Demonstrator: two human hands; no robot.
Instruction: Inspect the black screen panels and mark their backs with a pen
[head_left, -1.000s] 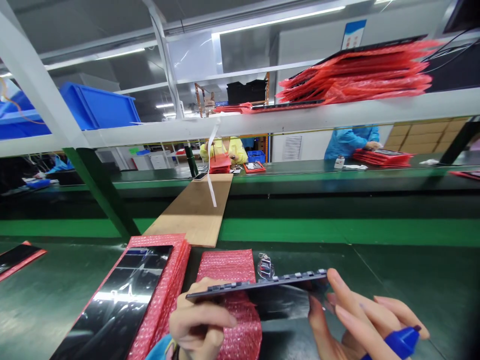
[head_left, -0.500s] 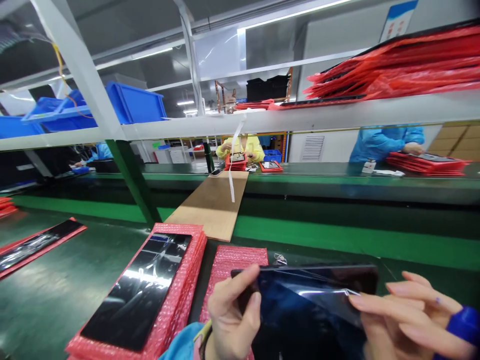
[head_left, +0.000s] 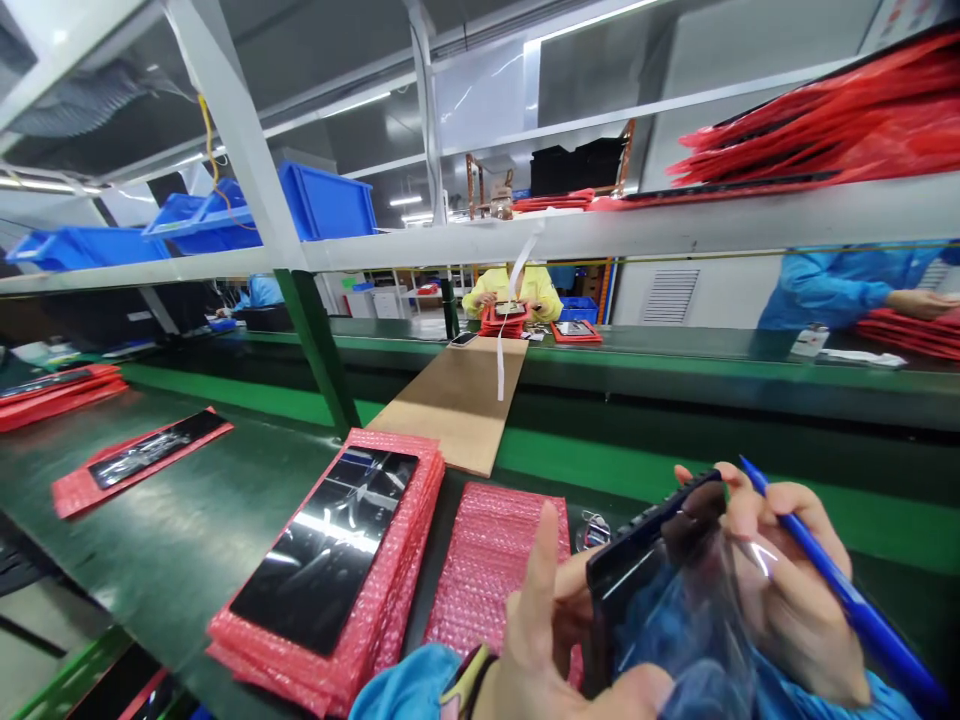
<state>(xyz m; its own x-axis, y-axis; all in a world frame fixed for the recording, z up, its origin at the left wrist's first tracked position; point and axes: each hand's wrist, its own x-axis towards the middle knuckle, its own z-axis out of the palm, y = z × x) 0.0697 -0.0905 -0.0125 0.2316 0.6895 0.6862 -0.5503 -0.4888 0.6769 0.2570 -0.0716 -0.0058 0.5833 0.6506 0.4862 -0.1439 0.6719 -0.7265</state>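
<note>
A black glossy screen panel (head_left: 637, 610) is held tilted at the lower right, its dark edge upward. Clear film (head_left: 724, 600) bulges over the face near the right side. My left hand (head_left: 547, 640) grips the panel's left end, index finger pointing up. My right hand (head_left: 795, 580) pinches at the upper right corner and film, with a blue pen (head_left: 847, 590) between its fingers. Pink bubble-wrap pouches (head_left: 502, 560) lie behind my left hand. Another black screen panel (head_left: 326, 550) rests on a bubble-wrap stack (head_left: 397, 590) to the left.
A wooden board (head_left: 457, 410) bridges to the far bench, where a person in yellow (head_left: 555, 295) and another in blue (head_left: 832, 290) work. A green post (head_left: 315, 350) supports a white shelf (head_left: 637, 232) with blue bins (head_left: 330, 205) and red pouches (head_left: 847, 125). A small metal-framed item (head_left: 595, 530) lies nearby.
The view has swung left. The held panel has gone from nearly edge-on, to face showing, to steeply tilted. The pen now points up from my right hand, which has moved to the panel's upper corner.
</note>
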